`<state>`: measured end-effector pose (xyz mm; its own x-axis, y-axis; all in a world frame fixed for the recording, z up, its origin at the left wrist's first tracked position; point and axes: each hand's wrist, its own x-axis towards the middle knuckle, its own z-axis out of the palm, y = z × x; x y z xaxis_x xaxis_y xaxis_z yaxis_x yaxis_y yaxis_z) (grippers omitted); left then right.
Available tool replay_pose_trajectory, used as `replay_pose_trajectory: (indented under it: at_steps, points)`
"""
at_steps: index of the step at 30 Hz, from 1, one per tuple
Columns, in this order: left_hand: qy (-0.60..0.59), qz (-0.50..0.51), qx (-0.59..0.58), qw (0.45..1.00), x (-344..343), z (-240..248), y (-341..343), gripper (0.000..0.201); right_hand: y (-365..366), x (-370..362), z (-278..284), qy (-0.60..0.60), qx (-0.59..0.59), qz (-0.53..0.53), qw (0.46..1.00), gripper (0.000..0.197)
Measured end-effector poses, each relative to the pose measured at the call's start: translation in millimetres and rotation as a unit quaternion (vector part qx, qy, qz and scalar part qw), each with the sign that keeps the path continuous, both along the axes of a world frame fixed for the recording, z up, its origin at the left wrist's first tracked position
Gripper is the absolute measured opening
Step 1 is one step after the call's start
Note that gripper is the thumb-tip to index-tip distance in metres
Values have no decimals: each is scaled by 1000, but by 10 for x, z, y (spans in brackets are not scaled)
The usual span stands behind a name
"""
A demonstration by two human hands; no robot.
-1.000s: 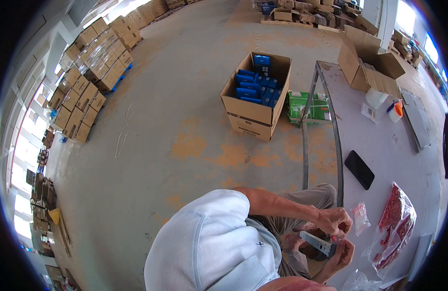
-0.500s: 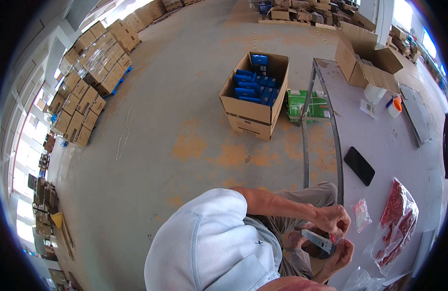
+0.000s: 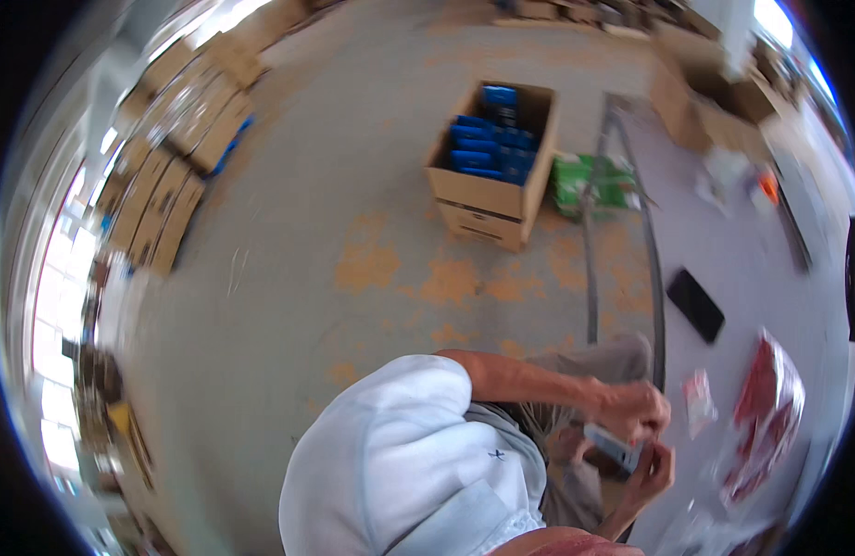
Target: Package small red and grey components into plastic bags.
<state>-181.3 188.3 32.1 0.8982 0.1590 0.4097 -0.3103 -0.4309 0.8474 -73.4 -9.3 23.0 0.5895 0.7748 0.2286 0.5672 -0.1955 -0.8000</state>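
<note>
The strip, pale and flat, is the landmark: it lies between the two hands, in front of the bent legs and just left of the worktop. Its long axis slants from a free end at upper left down to the lower right, where the right hand meets it. That grip is nearer, its fingers closed around the lower right end. The left hand is just above the right half of the strip, reaching across it rather than along it, fingers bent and drawn together. A red piece shows at that right half, between the two sets of fingertips; blur hides whether the left grip pinches it or merely touches it, so I cannot tell. Right of the strip, on the worktop, lies a small sachet; farther right, a red bag; above and to the right, a phone
</note>
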Motion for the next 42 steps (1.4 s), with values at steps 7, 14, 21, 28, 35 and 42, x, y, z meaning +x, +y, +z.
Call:
replay_pose_trajectory:
  at_steps: [7,14,21,28,35,42]
  points:
    - [63,-46,50,996,142,135,-1,8,-7,-90,360,101,4,2,995,21]
    - [67,-172,66,981,544,121,-493,11,-631,-136,237,23,47,-128,990,6]
    - [72,-179,-17,981,596,90,-684,12,-1586,96,467,265,158,-336,890,11]
    - [132,-155,-42,978,396,-126,-567,10,-2357,1386,1003,132,318,-440,829,13]
    - [128,-150,-48,979,452,-131,-605,8,-3109,2707,1176,126,411,-482,764,15]
    - [154,-96,-64,981,354,-146,-435,7,-2595,2638,562,144,220,-485,834,24]
